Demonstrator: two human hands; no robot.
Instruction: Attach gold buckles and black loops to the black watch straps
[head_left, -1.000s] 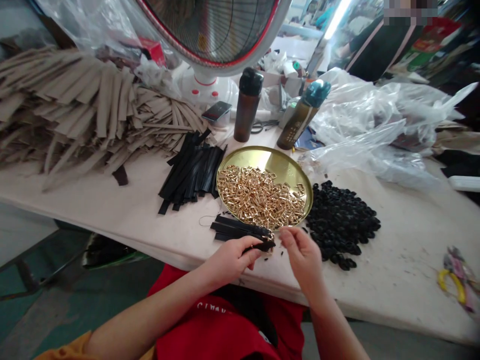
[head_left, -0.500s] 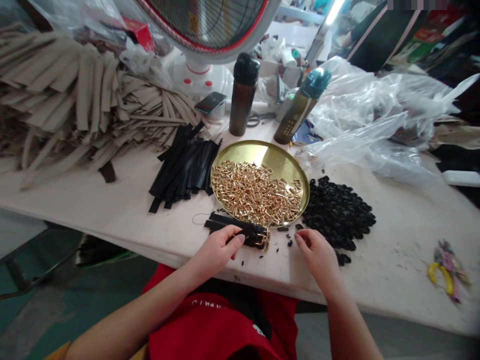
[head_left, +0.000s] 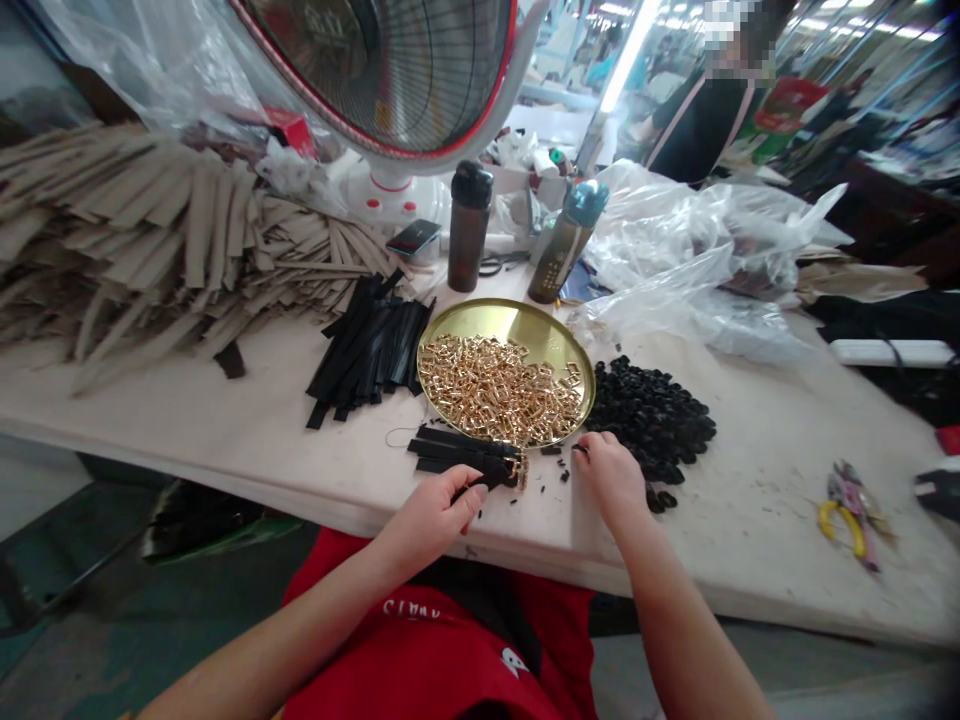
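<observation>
Hands apart, black strap [head_left: 491,478] in the left hand [head_left: 431,515].
Right hand [head_left: 615,482] now well apart from the gold buckles [head_left: 519,466], against just beside them a second ago; small black piece [head_left: 580,448] pinched. Narrow bare strip of worktop [head_left: 544,530] towards the near edge. Beyond, round tray [head_left: 517,322] between black strips [head_left: 375,350] and black pile [head_left: 649,415], with open worktop rightward to the pliers [head_left: 855,505].

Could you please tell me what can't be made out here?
All in the head view:
Left hand: grip hidden by its fingers.
Black piece at the right hand: too small to identify.
Tray: floor partly covered by gold buckles.
Fan: top cut off by picture edge.
Tilted bottle: lettering blurred.
</observation>
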